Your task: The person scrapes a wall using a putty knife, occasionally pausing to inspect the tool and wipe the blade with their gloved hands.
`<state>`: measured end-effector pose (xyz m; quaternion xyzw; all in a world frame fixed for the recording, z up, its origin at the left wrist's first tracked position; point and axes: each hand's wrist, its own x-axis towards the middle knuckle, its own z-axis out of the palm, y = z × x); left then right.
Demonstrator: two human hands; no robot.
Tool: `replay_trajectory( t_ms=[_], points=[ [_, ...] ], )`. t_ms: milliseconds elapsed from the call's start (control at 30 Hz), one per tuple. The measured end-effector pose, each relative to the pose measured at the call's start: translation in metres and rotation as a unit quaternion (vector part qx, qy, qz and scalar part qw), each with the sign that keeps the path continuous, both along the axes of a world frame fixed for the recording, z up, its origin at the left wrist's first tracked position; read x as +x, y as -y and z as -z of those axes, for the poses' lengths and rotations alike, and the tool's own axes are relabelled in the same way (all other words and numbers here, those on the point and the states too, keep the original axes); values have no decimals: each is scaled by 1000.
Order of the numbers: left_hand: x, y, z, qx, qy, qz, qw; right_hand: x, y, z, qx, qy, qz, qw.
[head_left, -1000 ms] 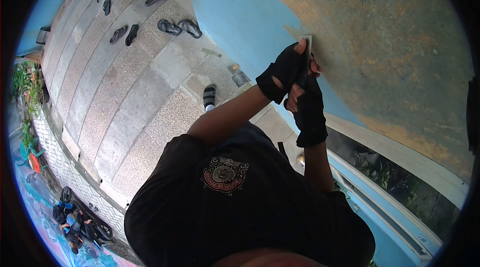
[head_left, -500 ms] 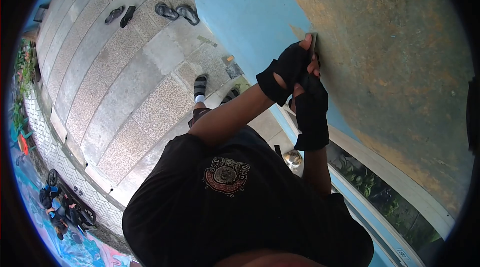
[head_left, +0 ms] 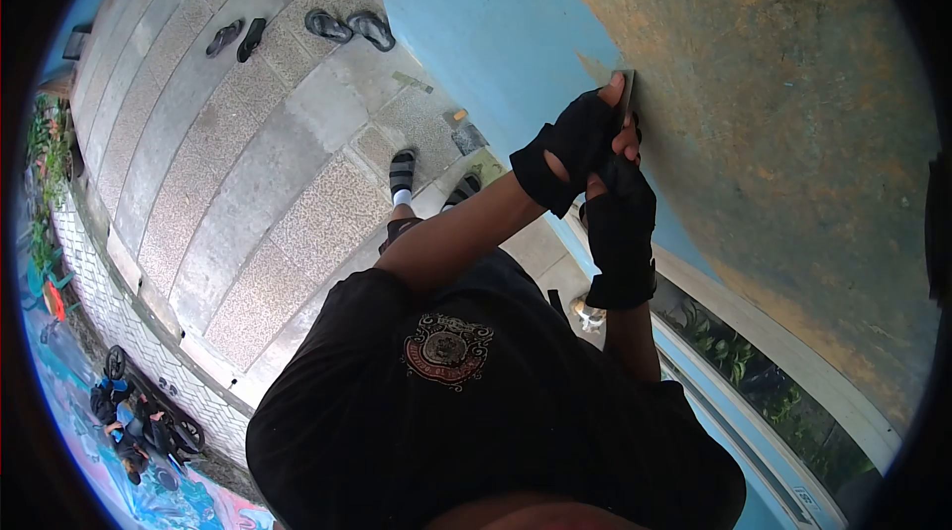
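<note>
My left hand (head_left: pixel 580 138), in a black fingerless glove, is closed around a flat metal-edged tool (head_left: pixel 629 94), its thumb pressed along the blade. Just below it, my right hand (head_left: pixel 622 218), gloved the same way, is wrapped round the tool's lower part, which the fingers mostly hide. The blade's edge lies against the wall (head_left: pixel 773 133), where bare brown-grey surface meets light blue paint (head_left: pixel 496 14). Both hands touch each other.
Several sandals (head_left: pixel 327 26) lie on the tiled floor (head_left: pixel 238 173). My feet (head_left: pixel 402 173) stand near the wall's base. A window frame and plants (head_left: pixel 734 356) show at the lower right. A person (head_left: pixel 129 421) is by a motorbike (head_left: pixel 183 426) at the lower left.
Both hands and the tool have shifted very slightly right and down in view, still together at the wall. The floor and motorbike have also shifted a little with the camera.
</note>
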<state>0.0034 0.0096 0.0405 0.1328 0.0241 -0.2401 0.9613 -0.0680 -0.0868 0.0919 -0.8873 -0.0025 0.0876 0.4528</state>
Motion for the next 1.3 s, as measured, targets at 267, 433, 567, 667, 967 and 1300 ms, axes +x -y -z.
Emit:
replay_trajectory(
  t_ms=[267,433,567,667,967,1300],
  points=[
    [1,2,3,-13,8,8,1000,-2,4,2,13,43,-17,999],
    [-9,5,0,5,-13,6,1000,-11,-3,-4,-23,31,24,999],
    [0,7,4,12,-16,1,1000,-5,5,8,-16,22,20,999],
    [8,-4,6,-3,-15,-44,999,14,-15,20,-9,168,-29,985],
    [6,-5,4,3,-36,-35,999,6,-13,11,-2,72,-2,997],
    [2,5,12,8,-20,5,1000,-6,-2,18,8,43,38,998]
  ],
)
